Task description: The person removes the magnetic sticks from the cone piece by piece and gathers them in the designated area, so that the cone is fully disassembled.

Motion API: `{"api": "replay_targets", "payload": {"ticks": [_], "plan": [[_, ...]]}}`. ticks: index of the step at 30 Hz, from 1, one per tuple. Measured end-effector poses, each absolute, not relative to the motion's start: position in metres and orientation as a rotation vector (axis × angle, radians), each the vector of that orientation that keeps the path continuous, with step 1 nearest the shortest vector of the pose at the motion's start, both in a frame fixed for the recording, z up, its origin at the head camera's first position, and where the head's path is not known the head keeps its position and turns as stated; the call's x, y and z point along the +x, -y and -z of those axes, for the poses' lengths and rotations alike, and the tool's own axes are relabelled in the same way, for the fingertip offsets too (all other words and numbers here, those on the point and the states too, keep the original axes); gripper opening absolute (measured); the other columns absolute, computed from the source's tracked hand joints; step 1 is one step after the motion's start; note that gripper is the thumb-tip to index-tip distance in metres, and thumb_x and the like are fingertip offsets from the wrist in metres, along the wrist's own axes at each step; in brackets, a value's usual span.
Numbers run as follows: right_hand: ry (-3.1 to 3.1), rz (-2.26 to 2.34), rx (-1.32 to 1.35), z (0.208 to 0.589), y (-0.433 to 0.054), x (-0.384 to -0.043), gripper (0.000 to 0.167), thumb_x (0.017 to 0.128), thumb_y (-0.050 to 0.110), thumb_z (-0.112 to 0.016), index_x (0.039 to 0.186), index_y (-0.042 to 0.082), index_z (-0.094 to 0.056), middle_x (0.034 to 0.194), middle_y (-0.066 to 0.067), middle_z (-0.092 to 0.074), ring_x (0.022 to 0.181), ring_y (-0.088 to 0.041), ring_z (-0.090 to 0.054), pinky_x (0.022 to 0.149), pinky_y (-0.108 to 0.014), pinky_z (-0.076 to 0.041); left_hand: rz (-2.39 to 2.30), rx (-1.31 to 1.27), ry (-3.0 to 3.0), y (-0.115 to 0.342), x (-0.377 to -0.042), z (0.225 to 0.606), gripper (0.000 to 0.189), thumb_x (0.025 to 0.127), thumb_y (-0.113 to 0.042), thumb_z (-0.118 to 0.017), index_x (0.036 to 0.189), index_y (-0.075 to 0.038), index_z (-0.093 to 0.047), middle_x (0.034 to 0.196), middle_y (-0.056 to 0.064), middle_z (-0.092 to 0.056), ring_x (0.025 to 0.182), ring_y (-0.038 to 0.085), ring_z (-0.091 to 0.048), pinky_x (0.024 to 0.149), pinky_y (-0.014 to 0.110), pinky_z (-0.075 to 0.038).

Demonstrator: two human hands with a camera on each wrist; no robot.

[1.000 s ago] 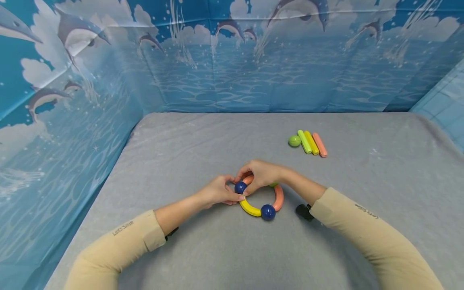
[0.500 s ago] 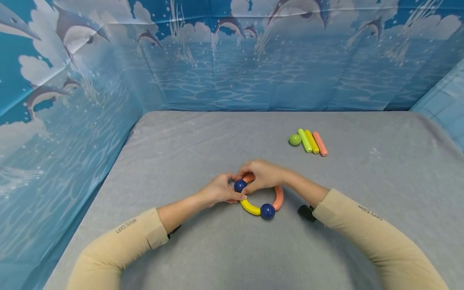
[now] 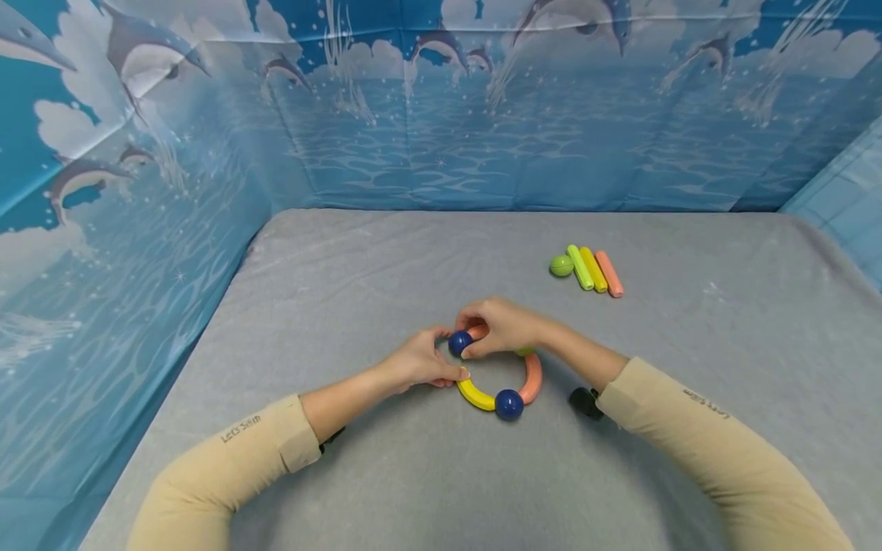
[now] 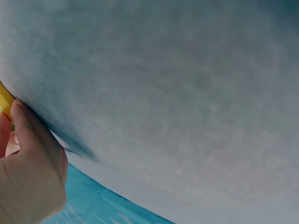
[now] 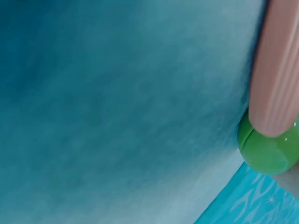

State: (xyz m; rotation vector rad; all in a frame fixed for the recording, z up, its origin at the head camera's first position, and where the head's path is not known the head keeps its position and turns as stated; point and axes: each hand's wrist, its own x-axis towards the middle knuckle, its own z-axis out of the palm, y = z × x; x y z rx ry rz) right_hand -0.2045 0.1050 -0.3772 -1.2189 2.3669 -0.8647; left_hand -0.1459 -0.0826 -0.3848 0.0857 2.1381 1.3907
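A ring of curved rods and balls lies on the grey cloth in the head view. My left hand (image 3: 420,361) pinches the left end of a yellow curved rod (image 3: 475,395), also seen at the left edge of the left wrist view. With thumb and fingers, my right hand (image 3: 503,327) grips a blue ball (image 3: 459,343) joined to an orange curved rod (image 3: 478,332). A gap separates this ball from the yellow rod. Another blue ball (image 3: 509,404) links the yellow rod to a second orange curved rod (image 3: 533,376). Below my right wrist shows a green ball (image 5: 270,147), partly hidden.
Farther back on the grey cloth (image 3: 372,268) lie a loose green ball (image 3: 561,265), a light green rod (image 3: 580,268), a yellow rod (image 3: 593,269) and an orange rod (image 3: 609,274), side by side. A blue dolphin-print curtain (image 3: 441,145) stands along the back and left.
My right hand has moved slightly away and to the right with the blue ball, and a gap has opened between it and the yellow curved rod. My left hand stays nearly still.
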Motion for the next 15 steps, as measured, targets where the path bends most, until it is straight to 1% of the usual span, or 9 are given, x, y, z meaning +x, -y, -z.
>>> {"api": "replay_targets", "payload": {"ticks": [5, 9, 13, 15], "plan": [[-2.415, 0.862, -1.11, 0.376, -0.111, -0.208, 0.026, 0.078, 0.022, -0.076, 0.095, 0.007, -0.062, 0.078, 0.0, -0.054, 0.069, -0.015, -0.046, 0.06, -0.025, -0.035, -1.374, 0.048, -2.139, 0.081, -0.146, 0.385, 0.063, 0.079, -0.008, -0.075, 0.13, -0.001, -0.04, 0.065, 0.008, -0.063, 0.055, 0.013, -0.059, 0.057, 0.024, -0.052], [-2.475, 0.851, -0.999, 0.376, -0.12, -0.213, 0.027, 0.079, 0.024, -0.074, 0.095, 0.006, -0.061, 0.067, 0.001, -0.048, 0.059, -0.012, -0.042, 0.054, -0.025, -0.032, -1.378, 0.055, -2.14, 0.081, -0.146, 0.386, 0.044, 0.079, -0.008, -0.075, 0.116, 0.0, -0.051, 0.064, 0.007, -0.063, 0.055, 0.012, -0.059, 0.056, 0.024, -0.051], [-2.512, 0.841, -0.949, 0.376, -0.13, -0.218, 0.031, 0.082, 0.024, -0.071, 0.103, 0.003, -0.062, 0.066, -0.001, -0.049, 0.055, -0.011, -0.042, 0.052, -0.025, -0.033, -1.391, 0.096, -2.127, 0.082, -0.144, 0.385, 0.023, 0.08, -0.008, -0.074, 0.098, 0.001, -0.064, 0.063, 0.006, -0.063, 0.056, 0.012, -0.059, 0.056, 0.025, -0.052], [-2.514, 0.839, -0.926, 0.376, -0.136, -0.22, 0.034, 0.084, 0.024, -0.069, 0.109, 0.003, -0.062, 0.066, -0.001, -0.049, 0.053, -0.011, -0.041, 0.051, -0.024, -0.032, -1.392, 0.128, -2.122, 0.083, -0.143, 0.385, 0.017, 0.08, -0.008, -0.073, 0.094, 0.0, -0.069, 0.064, 0.005, -0.064, 0.056, 0.011, -0.059, 0.057, 0.025, -0.052]]}}
